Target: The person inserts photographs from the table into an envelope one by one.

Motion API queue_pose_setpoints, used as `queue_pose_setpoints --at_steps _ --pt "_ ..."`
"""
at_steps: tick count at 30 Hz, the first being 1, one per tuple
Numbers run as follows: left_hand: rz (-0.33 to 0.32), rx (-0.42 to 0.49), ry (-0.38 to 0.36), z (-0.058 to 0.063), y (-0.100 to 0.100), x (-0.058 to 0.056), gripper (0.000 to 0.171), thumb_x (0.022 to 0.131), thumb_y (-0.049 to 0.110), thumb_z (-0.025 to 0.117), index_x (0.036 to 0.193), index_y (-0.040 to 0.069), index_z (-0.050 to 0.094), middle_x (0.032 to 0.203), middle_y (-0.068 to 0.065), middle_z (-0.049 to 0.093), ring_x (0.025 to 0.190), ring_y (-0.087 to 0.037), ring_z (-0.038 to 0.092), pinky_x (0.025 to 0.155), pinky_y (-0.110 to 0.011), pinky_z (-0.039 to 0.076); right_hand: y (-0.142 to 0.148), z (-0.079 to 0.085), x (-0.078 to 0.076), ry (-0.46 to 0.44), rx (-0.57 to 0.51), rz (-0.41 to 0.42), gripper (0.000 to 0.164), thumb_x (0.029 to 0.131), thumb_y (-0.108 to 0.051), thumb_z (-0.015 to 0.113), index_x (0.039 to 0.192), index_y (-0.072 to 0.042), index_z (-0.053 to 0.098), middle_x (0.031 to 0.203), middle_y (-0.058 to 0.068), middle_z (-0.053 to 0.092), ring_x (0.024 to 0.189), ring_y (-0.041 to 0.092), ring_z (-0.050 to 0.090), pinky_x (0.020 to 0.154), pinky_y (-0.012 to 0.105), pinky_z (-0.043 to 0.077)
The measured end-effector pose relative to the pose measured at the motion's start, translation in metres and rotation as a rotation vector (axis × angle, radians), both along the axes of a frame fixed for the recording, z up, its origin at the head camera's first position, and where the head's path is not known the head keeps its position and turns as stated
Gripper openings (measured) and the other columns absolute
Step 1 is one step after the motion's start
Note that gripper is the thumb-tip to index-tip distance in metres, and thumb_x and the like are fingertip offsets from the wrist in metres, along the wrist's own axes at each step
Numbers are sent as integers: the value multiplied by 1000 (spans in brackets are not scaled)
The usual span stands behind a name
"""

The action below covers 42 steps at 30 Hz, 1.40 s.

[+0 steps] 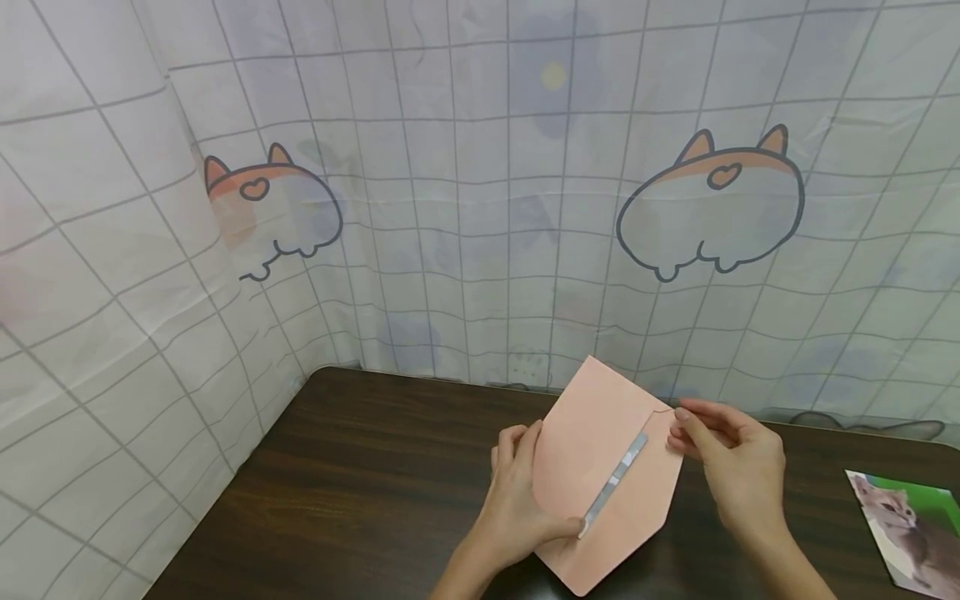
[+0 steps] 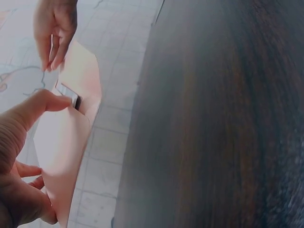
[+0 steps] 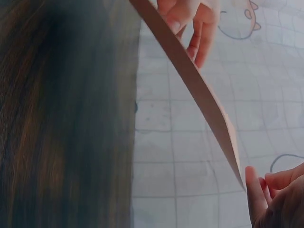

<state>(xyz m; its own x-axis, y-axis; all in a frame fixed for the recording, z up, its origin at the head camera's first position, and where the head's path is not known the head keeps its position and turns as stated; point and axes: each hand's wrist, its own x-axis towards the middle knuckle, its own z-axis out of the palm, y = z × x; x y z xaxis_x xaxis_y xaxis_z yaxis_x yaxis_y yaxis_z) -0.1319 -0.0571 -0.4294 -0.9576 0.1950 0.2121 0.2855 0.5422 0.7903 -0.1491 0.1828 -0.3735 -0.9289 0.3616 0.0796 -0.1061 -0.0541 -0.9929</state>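
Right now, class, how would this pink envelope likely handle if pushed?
The pink envelope is probably fairly stiff: edge-on, it looks nearly straight. It's likely light, given its thin profile. Its thin, pointed corners might bend if pushed.

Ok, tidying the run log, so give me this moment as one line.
left hand: grips pink envelope | right hand: at envelope's corner | cat picture: on table

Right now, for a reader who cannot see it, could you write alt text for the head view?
The left hand grips a pink envelope with a grey strip across it, while the right hand is at its right corner, above a dark table. A cat picture lies at right; behind is a grid-patterned backdrop.
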Motion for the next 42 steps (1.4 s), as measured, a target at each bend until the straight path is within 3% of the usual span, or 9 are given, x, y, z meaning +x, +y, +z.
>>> queue_pose_setpoints --at_steps 4,18,25,32,42 --pt "-19 12 -16 0 0 -1 112 62 21 92 160 7 39 149 -6 35 132 -27 33 101 -48 46 6 1 1 -7 17 -13 28 95 6 72 87 -21 78 80 -6 76 67 7 74 66 24 60" --pt "-28 27 -49 2 -3 -1 114 63 25 94 160 7 38 148 -6 34 133 -28 33 102 -50 45 23 -1 1 55 121 -38 22 96 1 73 98 -20 78 87 -16 76 68 5 74 65 21 59" --pt "-17 46 -60 2 -5 -1 118 61 27 98 161 6 39 146 -6 34 132 -29 32 100 -51 44 33 -5 1 74 104 -46 26 96 1 74 94 -24 79 83 -14 76 65 4 73 63 21 59" --pt "-45 50 -82 2 -7 -1 124 54 33 105 159 19 39 141 -6 32 130 -29 30 96 -45 45 48 -5 2 40 150 -57 33 97 0 72 91 -32 77 81 -16 75 65 2 73 63 19 58" --pt "-69 23 -86 2 -7 0 130 61 31 104 165 7 30 145 -8 30 132 -29 34 101 -47 47 79 -14 0 73 167 -55 33 98 0 71 91 -32 78 80 -17 75 64 2 73 62 17 57"
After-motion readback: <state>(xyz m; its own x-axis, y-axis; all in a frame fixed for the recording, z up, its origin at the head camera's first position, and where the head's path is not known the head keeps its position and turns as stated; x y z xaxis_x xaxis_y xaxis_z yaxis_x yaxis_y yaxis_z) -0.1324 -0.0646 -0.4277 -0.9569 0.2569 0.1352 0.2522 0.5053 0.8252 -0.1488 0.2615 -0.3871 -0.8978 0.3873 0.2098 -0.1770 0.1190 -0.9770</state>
